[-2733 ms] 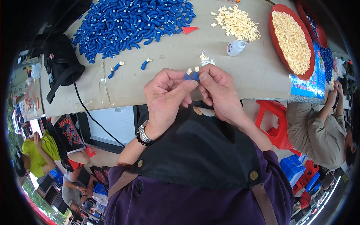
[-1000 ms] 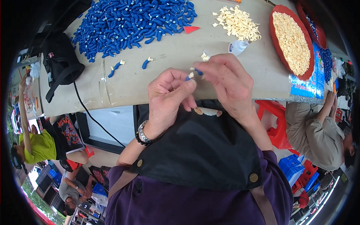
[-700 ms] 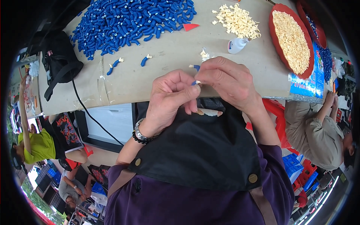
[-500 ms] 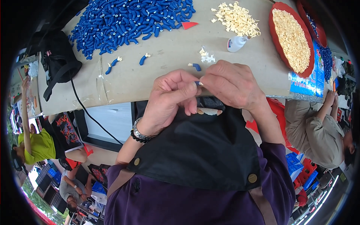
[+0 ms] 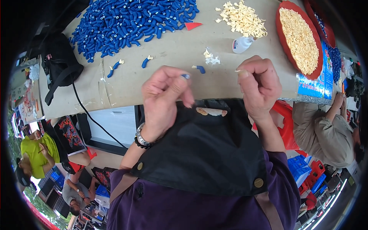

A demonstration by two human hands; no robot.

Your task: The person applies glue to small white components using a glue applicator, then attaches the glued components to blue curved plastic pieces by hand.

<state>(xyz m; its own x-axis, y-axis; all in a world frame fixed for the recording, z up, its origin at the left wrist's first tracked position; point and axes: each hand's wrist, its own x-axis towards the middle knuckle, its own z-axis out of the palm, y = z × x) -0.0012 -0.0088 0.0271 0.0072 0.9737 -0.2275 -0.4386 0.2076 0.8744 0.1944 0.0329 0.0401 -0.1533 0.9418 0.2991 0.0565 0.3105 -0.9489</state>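
My left hand (image 5: 163, 97) pinches a small blue doll-arm piece (image 5: 185, 76) between thumb and fingers. Apart from it, to the right, my right hand (image 5: 261, 86) is closed on a tiny cream doll-hand piece (image 5: 238, 70) at its fingertips. Between and beyond them on the table lies a blue arm (image 5: 201, 69) with a cream end. Just past that is a white glue-like smear (image 5: 213, 60) with a cream piece beside it. Farther left rest more blue arms (image 5: 145, 63) with cream hands attached. A small white squeeze bottle (image 5: 241, 45) lies tilted beyond my right hand.
A big heap of blue arm pieces (image 5: 130, 25) covers the far left. Cream pieces form a pile (image 5: 242, 18) and fill a red scalloped tray (image 5: 288, 53). A black bag (image 5: 61, 65) with a cable sits left. Other people sit on both sides.
My hands have drawn apart: the left moved slightly left with the blue piece, the right moved right with the cream piece. At left, the person in yellow-green lowered an arm.
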